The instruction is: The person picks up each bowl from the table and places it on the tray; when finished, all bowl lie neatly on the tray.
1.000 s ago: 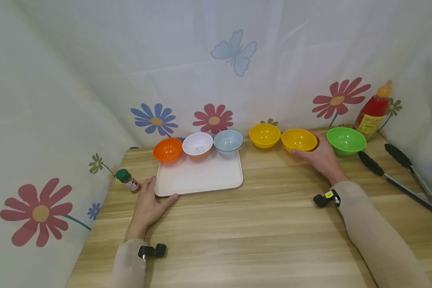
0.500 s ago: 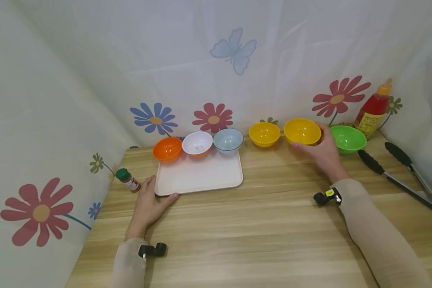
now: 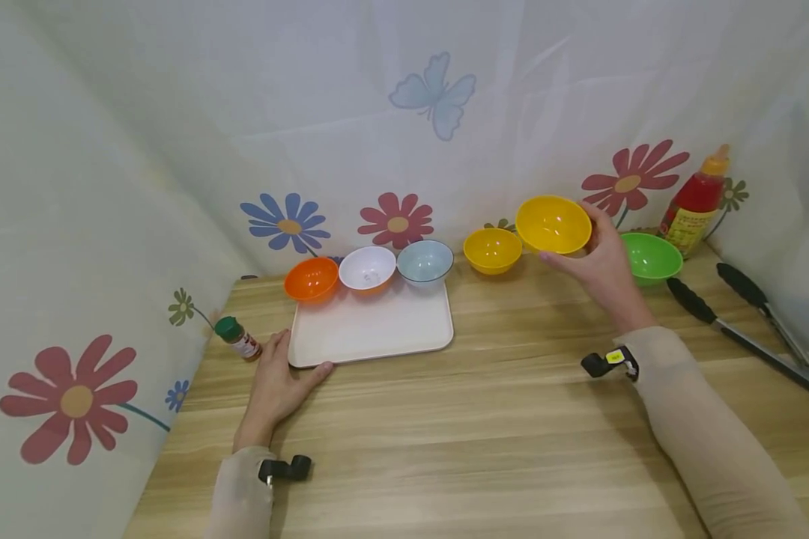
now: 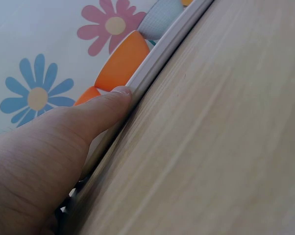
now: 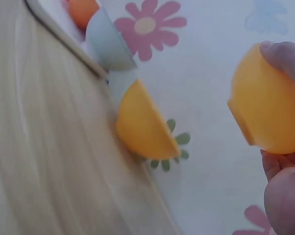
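Note:
In my right hand a yellow bowl is held by the rim and side, raised off the table and tilted toward the head camera. The right wrist view shows the thumb and fingers on opposite sides of this bowl. My left hand grips the near left corner of a white tray, its thumb along the front edge and its fingers at the left side. On the tray's back edge stand an orange bowl, a white-lined orange bowl and a pale blue bowl.
Another yellow bowl stands right of the tray. A green bowl, a red sauce bottle and black-handled tongs are at the right. A green-capped spice jar sits beside my left hand. A flowered curtain closes the back.
The right hand has lifted the yellow bowl from the table, up and lately slightly left, tilting its opening toward the head camera. The left hand and tray stay in place.

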### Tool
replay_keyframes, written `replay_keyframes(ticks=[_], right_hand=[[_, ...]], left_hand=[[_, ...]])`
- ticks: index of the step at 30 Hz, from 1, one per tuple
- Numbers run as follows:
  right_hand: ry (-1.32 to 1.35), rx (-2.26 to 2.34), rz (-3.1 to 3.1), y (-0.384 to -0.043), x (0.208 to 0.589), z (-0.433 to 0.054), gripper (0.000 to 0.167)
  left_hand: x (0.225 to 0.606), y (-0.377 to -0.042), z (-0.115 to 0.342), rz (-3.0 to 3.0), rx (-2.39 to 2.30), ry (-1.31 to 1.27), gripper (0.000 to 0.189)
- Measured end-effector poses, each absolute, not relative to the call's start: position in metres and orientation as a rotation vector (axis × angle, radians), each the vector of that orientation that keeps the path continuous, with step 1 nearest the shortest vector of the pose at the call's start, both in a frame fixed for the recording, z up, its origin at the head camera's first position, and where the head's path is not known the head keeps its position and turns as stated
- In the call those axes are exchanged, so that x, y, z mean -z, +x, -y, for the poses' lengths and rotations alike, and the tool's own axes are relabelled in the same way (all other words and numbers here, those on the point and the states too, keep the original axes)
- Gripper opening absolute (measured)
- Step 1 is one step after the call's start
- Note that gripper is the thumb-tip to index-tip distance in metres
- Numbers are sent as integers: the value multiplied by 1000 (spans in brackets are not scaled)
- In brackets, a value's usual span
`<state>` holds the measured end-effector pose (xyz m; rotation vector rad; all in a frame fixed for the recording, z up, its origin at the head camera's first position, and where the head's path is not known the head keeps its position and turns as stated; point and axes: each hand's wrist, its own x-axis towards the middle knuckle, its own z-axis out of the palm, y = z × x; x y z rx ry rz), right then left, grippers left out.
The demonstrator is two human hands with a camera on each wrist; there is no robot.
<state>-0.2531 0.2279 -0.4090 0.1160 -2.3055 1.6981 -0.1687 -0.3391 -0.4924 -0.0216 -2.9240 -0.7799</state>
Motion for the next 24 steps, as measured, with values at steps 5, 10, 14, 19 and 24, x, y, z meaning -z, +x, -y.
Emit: replay_keyframes(ticks=[5,10,14,19,24], right_hand=[[260,-1745,2239,-246,389,-210,99],[350,-1782,2202,-243,378,-196,96],[367,-1794,2199,-239,373,-188,96],[405,-1835,2200,-239,369,-174,96],[456,-1898,2182,-243,368,-149,96]], left_hand=[[493,-169,338,2919,781,-20,117],[492,-168,338,2924,783,-14,117],[491,-169,338,2930,778,-16,117],[489,-168,338,2947,777,-7,119],[488,-168,337,2945,786,-12,119]])
